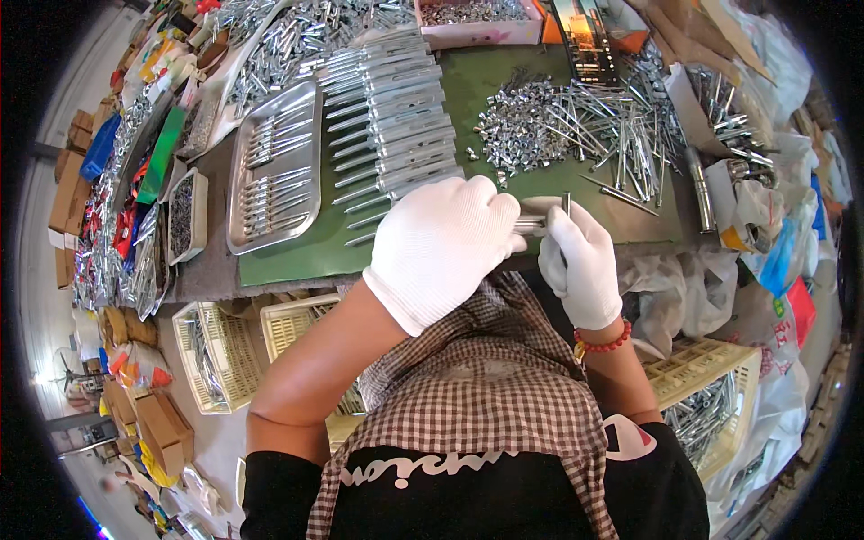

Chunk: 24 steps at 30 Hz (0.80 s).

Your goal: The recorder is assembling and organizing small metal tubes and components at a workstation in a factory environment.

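Observation:
Both my hands wear white knit gloves and meet over the front edge of the green mat (297, 266). My left hand (443, 245) is closed, its fingertips around some shiny metal rods (533, 225) that point toward the right hand. Closed too, my right hand (580, 261) pinches a short metal pin (566, 203) standing upright between thumb and fingers. Exactly how the pieces meet is hidden by the gloves. Just beyond my left hand lies a row of pointed metal pieces (396, 135). Small metal sleeves (522, 126) and loose thin rods (630, 144) are heaped farther right.
A steel tray (312, 180) with rows of metal parts stands at the left. A big pile of metal pieces (306, 45) and a pink box (481, 34) are at the back. Cream plastic baskets (236, 387) sit below the table. A metal cylinder (700, 193) lies at the right.

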{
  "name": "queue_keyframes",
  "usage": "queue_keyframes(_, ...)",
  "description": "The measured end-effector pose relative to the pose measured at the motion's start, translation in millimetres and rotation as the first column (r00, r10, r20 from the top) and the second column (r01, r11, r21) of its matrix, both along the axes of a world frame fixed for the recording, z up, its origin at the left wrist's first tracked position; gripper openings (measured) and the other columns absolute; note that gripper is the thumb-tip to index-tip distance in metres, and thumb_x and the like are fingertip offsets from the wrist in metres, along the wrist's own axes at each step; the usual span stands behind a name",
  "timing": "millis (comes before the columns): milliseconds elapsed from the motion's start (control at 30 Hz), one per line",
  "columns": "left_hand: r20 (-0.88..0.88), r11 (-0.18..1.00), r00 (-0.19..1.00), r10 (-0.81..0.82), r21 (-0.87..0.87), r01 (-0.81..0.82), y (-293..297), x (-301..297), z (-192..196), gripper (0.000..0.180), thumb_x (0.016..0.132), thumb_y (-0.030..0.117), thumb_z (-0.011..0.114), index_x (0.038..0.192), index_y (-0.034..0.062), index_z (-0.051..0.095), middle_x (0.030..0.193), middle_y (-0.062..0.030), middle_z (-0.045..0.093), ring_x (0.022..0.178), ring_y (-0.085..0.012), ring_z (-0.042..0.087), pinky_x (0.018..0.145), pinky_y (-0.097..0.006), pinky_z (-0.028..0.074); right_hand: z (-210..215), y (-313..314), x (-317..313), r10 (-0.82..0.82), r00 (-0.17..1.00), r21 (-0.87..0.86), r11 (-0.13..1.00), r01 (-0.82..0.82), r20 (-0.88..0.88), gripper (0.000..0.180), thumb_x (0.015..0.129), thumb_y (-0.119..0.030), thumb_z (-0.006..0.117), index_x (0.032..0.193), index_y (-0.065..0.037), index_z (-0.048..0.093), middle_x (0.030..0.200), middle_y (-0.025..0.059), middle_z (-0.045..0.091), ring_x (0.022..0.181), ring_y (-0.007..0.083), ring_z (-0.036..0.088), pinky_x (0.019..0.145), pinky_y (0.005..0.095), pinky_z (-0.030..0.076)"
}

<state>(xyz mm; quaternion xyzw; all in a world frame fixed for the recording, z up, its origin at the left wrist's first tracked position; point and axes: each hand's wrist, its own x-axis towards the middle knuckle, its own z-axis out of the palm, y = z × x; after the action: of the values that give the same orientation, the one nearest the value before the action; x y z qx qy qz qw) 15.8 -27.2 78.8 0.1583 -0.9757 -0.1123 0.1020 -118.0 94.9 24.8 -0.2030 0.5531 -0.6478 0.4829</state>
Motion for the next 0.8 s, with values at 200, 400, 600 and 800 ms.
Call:
queue_keyframes(200, -0.036, 0.991, 0.997, -0.074, 0.111, 0.078, -21, 7, -10, 0.029, 0.078, 0.031, 0.070, 0.097, 0.0095, 0.065, 0.084, -0.0087, 0.060, 0.076, -0.0295, 0.060, 0.066, -0.039, 0.047, 1, 0, 4, 0.045, 0.999, 0.019, 0.999, -0.045, 0.011, 0.023, 0.097, -0.017, 0.052, 0.107, 0.002, 0.062, 0.065, -0.0041, 0.053, 0.053, 0.0010, 0.046, 0.048, 0.0175, 0.034)
queue_keyframes(400, -0.094, 0.975, 0.995, 0.036, 0.220, -0.015, -15, 12, -11, 0.027, 0.079, 0.031, 0.071, 0.093, 0.0089, 0.067, 0.083, -0.0093, 0.061, 0.077, -0.0300, 0.061, 0.065, -0.037, 0.047, -2, -3, 2, 0.000, 0.968, 0.106, 0.994, 0.027, -0.250, 0.017, 0.093, -0.012, 0.058, 0.095, 0.004, 0.063, 0.085, 0.0049, 0.068, 0.077, 0.0086, 0.062, 0.073, 0.0236, 0.049)
queue_keyframes(600, -0.059, 0.988, 0.998, 0.026, 0.151, -0.016, -13, 13, -13, 0.027, 0.078, 0.031, 0.072, 0.095, 0.0098, 0.068, 0.082, -0.0076, 0.062, 0.072, -0.0276, 0.062, 0.063, -0.035, 0.048, -10, -2, -1, 0.005, 0.946, 0.045, 0.999, 0.010, -0.324, 0.012, 0.090, -0.009, 0.060, 0.093, 0.002, 0.062, 0.081, 0.0038, 0.066, 0.075, 0.0070, 0.061, 0.070, 0.0225, 0.048)
queue_keyframes(800, -0.082, 0.981, 0.997, 0.014, 0.195, 0.003, -15, 15, -16, 0.029, 0.077, 0.026, 0.073, 0.102, 0.0117, 0.069, 0.084, -0.0071, 0.063, 0.075, -0.0261, 0.063, 0.065, -0.034, 0.049, -6, 2, -4, -0.035, 0.866, 0.022, 0.998, 0.053, -0.498, 0.011, 0.087, -0.006, 0.064, 0.097, 0.000, 0.064, 0.079, 0.0001, 0.064, 0.071, 0.0042, 0.054, 0.067, 0.0209, 0.045)
